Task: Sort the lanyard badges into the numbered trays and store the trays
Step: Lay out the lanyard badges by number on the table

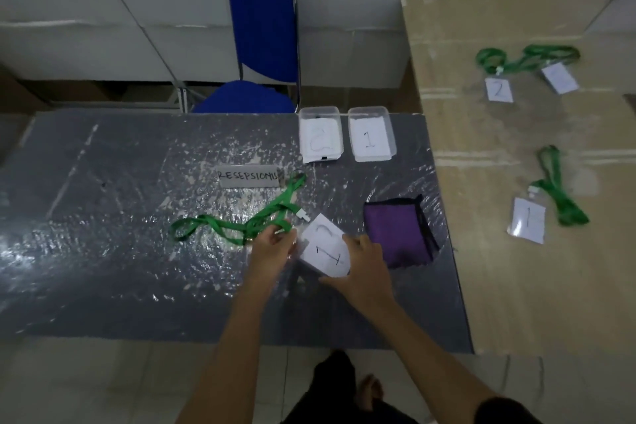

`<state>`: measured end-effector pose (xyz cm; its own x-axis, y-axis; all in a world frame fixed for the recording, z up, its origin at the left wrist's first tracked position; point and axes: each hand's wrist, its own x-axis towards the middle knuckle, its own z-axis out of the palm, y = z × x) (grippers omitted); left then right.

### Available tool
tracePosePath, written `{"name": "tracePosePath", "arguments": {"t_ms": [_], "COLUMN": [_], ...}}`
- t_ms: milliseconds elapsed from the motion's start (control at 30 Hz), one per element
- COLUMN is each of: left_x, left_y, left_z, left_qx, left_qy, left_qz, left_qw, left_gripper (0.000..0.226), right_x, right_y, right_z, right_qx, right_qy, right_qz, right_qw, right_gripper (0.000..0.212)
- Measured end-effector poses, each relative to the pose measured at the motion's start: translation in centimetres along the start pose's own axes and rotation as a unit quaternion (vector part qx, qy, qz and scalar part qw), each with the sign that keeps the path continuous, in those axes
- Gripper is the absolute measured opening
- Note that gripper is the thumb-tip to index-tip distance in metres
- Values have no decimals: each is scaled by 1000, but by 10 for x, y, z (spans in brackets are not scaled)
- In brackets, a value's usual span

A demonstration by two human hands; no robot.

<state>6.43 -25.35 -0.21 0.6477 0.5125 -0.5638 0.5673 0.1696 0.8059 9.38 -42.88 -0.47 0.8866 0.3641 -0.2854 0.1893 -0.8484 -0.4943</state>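
Note:
Two white badge cards, one marked 2 (321, 229) and one marked 1 (328, 256), overlap on the grey table (103, 251). My left hand (273, 246) pinches their left edge and the green lanyard strap (241, 225) that trails off to the left. My right hand (364, 267) grips the badge marked 1 from the right. At the table's far edge stand two clear trays, labelled 2 (320, 138) and 1 (371, 136).
A folded purple cloth (401, 234) lies right of my hands. On the tan table (481, 268) to the right lie three more lanyard badges: marked 2 (498, 89), unreadable (559, 77), marked 1 (527, 220). A RESEPSIONIS sign (248, 176) and a blue chair (261, 45) are beyond.

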Motion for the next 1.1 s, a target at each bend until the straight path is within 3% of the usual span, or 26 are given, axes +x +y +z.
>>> {"name": "tracePosePath", "arguments": {"t_ms": [367, 567, 867, 1100], "left_x": [75, 86, 88, 92], "left_y": [-14, -19, -23, -23], "left_z": [33, 39, 47, 56], "left_qx": [134, 166, 162, 160], "left_qy": [71, 100, 135, 124], "left_qz": [20, 50, 18, 6], "left_qw": [988, 980, 977, 979], "left_gripper": [11, 27, 16, 36], "right_x": [62, 76, 79, 78], "right_y": [9, 10, 13, 18], "right_z": [30, 38, 43, 47], "right_qx": [-81, -68, -80, -84], "right_qy": [-24, -24, -38, -58], "right_qz": [71, 106, 73, 51], "right_qw": [994, 992, 993, 994], "right_gripper": [80, 81, 86, 97]}}
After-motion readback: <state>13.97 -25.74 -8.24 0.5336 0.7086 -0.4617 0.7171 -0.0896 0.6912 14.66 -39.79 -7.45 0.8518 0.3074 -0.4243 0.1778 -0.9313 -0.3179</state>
